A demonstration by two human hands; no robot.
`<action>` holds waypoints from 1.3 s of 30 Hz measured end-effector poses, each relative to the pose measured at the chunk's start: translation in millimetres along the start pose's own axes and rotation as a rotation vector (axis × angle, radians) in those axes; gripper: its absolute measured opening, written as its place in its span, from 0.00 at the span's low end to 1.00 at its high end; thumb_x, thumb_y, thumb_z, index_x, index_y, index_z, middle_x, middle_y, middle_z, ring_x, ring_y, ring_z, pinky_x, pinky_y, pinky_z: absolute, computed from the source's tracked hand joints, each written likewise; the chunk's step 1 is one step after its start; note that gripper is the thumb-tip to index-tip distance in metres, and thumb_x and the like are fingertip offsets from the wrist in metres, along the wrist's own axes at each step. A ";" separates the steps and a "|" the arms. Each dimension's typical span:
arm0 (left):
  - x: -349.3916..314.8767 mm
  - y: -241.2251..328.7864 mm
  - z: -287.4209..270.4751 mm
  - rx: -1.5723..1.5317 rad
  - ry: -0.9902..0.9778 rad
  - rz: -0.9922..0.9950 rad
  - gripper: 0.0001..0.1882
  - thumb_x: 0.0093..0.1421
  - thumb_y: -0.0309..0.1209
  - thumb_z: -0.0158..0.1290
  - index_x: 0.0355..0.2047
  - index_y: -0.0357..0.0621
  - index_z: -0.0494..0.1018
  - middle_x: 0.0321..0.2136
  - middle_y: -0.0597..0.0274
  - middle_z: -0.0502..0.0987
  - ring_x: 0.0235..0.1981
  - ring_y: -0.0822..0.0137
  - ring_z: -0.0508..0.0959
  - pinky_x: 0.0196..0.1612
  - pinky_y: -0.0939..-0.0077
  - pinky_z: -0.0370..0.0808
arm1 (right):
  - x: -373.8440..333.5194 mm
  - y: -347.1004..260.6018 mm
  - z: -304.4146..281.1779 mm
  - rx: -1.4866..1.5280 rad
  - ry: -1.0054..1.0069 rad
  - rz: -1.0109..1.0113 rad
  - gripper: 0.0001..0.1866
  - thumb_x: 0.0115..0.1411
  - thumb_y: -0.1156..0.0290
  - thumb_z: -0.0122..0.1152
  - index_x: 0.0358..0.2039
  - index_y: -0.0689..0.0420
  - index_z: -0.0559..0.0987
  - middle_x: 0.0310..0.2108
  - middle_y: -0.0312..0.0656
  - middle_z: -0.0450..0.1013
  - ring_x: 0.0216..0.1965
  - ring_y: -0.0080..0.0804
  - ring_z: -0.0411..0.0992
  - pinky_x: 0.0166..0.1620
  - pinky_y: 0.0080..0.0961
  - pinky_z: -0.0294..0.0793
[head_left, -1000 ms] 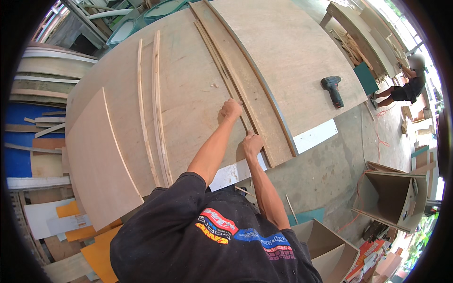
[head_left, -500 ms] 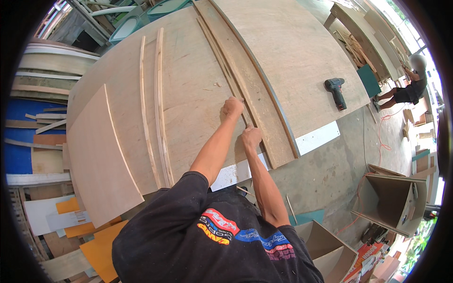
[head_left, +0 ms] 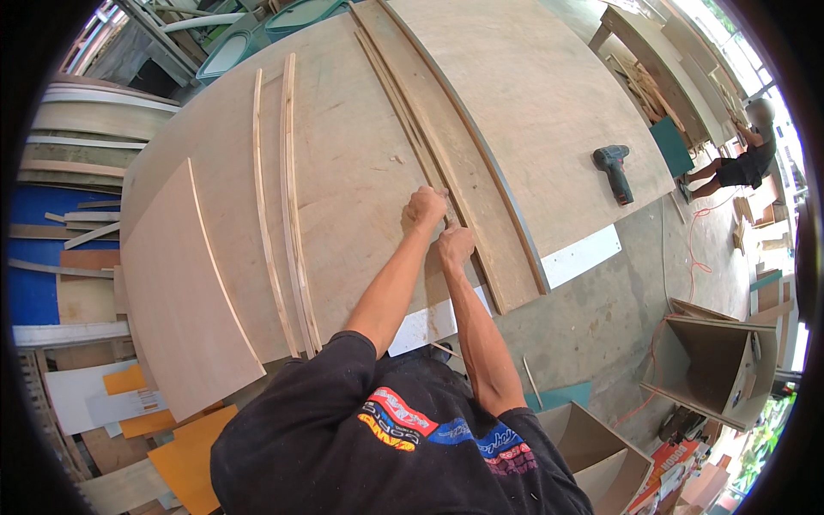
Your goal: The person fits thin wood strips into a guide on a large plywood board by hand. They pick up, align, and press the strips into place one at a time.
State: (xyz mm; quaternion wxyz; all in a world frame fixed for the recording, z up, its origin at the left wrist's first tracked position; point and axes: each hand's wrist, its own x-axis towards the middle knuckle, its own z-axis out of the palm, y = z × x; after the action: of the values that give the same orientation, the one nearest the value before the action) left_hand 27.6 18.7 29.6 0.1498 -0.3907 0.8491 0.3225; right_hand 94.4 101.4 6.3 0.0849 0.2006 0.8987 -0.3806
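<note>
A long, narrow wooden strip lies on a large plywood sheet, alongside a wider wooden board with a raised edge. My left hand is closed at the near part of the strip. Just nearer to me, my right hand is also closed, its knuckles close to the board's left edge. The fingers of both hands wrap down over the strip, and its near end is mostly hidden under them. A few wood shavings sit left of the strip.
Two more long strips and a plywood panel lie to the left. A cordless drill rests at the right. Boxes stand on the floor at the right. Another person works far right.
My two hands have come slightly closer together along the strip, both still closed. The whole view has shifted a little; the boards and the drill stay where they were.
</note>
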 end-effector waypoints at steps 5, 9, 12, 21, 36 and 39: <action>-8.4 -2.7 -5.7 -0.130 0.009 0.021 0.23 0.64 0.52 0.55 0.39 0.43 0.82 0.39 0.49 0.84 0.44 0.49 0.83 0.47 0.56 0.78 | 3.8 -6.1 0.0 0.017 0.008 -0.017 0.23 0.65 0.59 0.58 0.30 0.72 0.83 0.31 0.67 0.78 0.37 0.62 0.80 0.43 0.51 0.77; -15.6 -24.1 -5.6 -0.113 0.100 0.080 0.25 0.62 0.55 0.56 0.36 0.42 0.82 0.36 0.49 0.84 0.40 0.50 0.84 0.43 0.57 0.78 | 4.2 -9.0 7.2 0.011 0.005 -0.054 0.22 0.65 0.60 0.58 0.30 0.72 0.83 0.30 0.65 0.78 0.36 0.61 0.80 0.42 0.51 0.77; -17.2 -52.8 -11.8 -0.157 0.175 0.106 0.27 0.61 0.57 0.56 0.35 0.42 0.82 0.34 0.49 0.84 0.38 0.49 0.83 0.41 0.56 0.77 | 14.4 -6.6 8.7 -0.002 0.016 -0.039 0.23 0.65 0.60 0.58 0.29 0.72 0.82 0.29 0.65 0.78 0.35 0.61 0.80 0.41 0.50 0.77; 116.3 -58.4 -134.7 -0.143 0.506 0.387 0.19 0.69 0.41 0.46 0.42 0.40 0.80 0.36 0.45 0.82 0.39 0.46 0.81 0.45 0.53 0.76 | 14.5 -16.3 14.4 0.011 0.013 -0.048 0.29 0.66 0.55 0.56 0.27 0.75 0.81 0.26 0.66 0.77 0.32 0.63 0.79 0.40 0.50 0.76; 280.4 26.3 -157.7 0.664 0.214 0.760 0.38 0.59 0.22 0.45 0.70 0.63 0.58 0.70 0.76 0.60 0.67 0.55 0.63 0.65 0.43 0.62 | 25.2 -1.0 20.1 0.088 -0.051 -0.042 0.29 0.67 0.56 0.55 0.20 0.71 0.80 0.17 0.60 0.73 0.21 0.50 0.76 0.33 0.45 0.72; 286.8 33.0 -155.0 0.819 0.198 0.775 0.40 0.59 0.23 0.46 0.72 0.64 0.54 0.71 0.75 0.58 0.68 0.55 0.62 0.66 0.45 0.61 | 23.1 3.7 19.9 0.154 -0.085 0.021 0.30 0.68 0.55 0.54 0.20 0.69 0.81 0.15 0.57 0.73 0.21 0.48 0.75 0.32 0.43 0.72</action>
State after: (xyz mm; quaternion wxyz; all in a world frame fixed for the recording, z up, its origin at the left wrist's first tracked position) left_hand -184.3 -230.8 14.4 0.0793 0.0109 0.9960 -0.0397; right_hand 75.1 96.2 -17.0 0.1113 0.1998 0.8602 -0.4557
